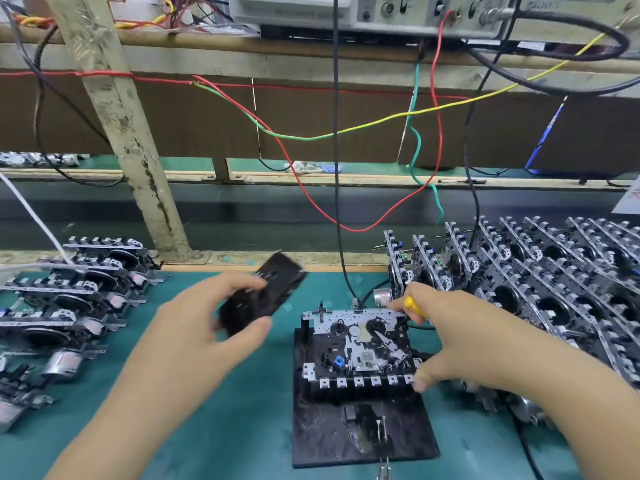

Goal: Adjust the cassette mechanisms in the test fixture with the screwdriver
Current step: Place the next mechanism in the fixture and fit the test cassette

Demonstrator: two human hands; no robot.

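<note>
Over at the left edge of the green mat point(214, 441) we've got a batch of mechanisms lying flat point(69, 306), and we leave those be. Our left hand point(214, 327) is up off the mat, fingers and thumb curled round a dark cassette point(266, 292) that's blurred, so it's on the move; we'd judge it wants to go down squarely onto the mechanism in the fixture, hubs lined up, not forced. There's the cassette mechanism point(360, 344) seated on the black test fixture point(360, 431) at the mat's near middle, deck face up. Our right hand point(460, 341) spans it, thumb pressing the near right corner, fingers at the far edge, with the yellow screwdriver point(414, 306) tucked in the grip; its tip we can't see. Best we keep that hand steadying the deck, then bring the blade in upright and turn gently. Along the right edge stands the upright stack of mechanisms point(540, 285).
</note>
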